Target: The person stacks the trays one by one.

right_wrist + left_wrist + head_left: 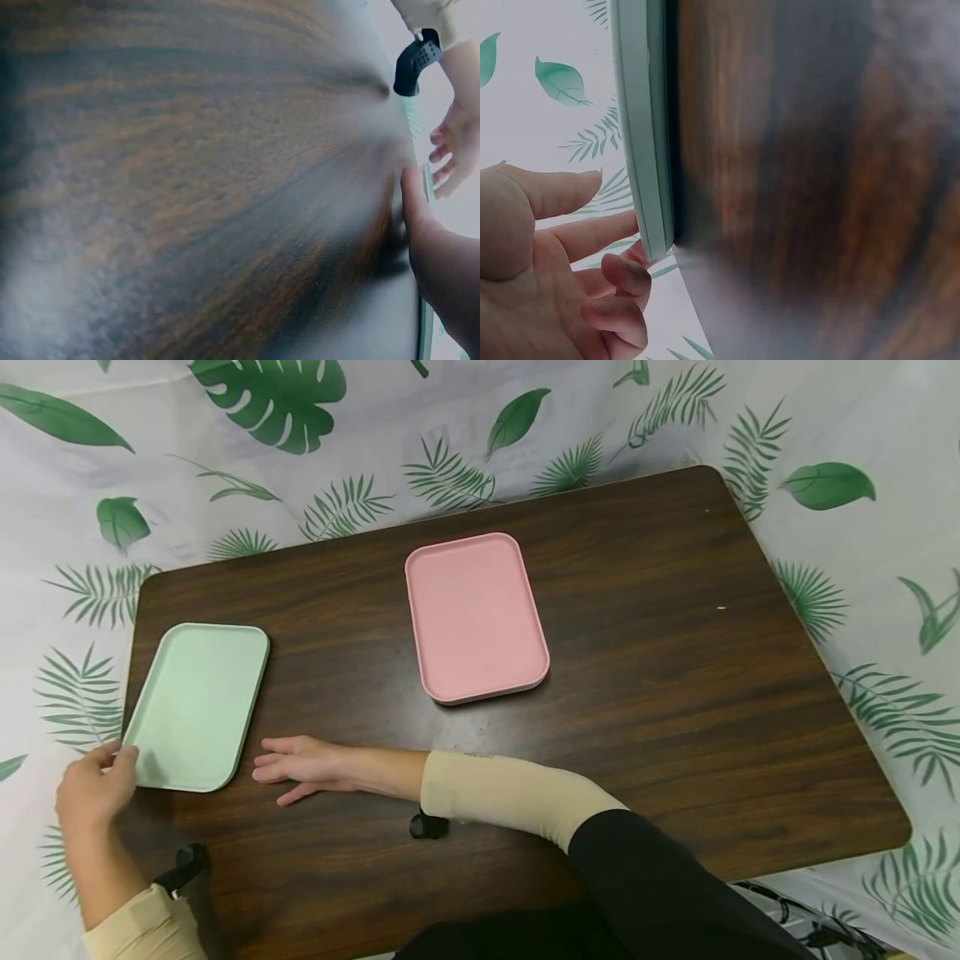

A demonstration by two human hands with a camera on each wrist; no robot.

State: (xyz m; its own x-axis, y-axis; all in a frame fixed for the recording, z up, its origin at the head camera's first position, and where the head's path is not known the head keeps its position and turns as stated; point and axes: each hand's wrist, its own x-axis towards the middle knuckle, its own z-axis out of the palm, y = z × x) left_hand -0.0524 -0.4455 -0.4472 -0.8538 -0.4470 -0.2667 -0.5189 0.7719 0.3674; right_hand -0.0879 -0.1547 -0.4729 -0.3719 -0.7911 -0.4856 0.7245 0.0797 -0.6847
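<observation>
A light green tray (pixel 198 706) lies near the left end of the table; its side (pixel 643 142) shows a layered edge in the left wrist view. My left hand (pixel 93 789) is at its lower left corner. There the fingers (pixel 604 232) reach the tray's edge, while the thumb stands a little apart above it. To the right of the green tray, my right hand (pixel 303 767) hovers over the table with fingers extended and spread, holding nothing. A pink tray (pixel 477 617) lies near the table's middle, beyond the right forearm.
The dark wood-grain table (pixel 660 693) has rounded corners. A white leaf-print cloth (pixel 847 610) surrounds it. Black wrist-camera mounts (pixel 429 825) sit under both forearms. Cables (pixel 795 918) show below the table's front right edge.
</observation>
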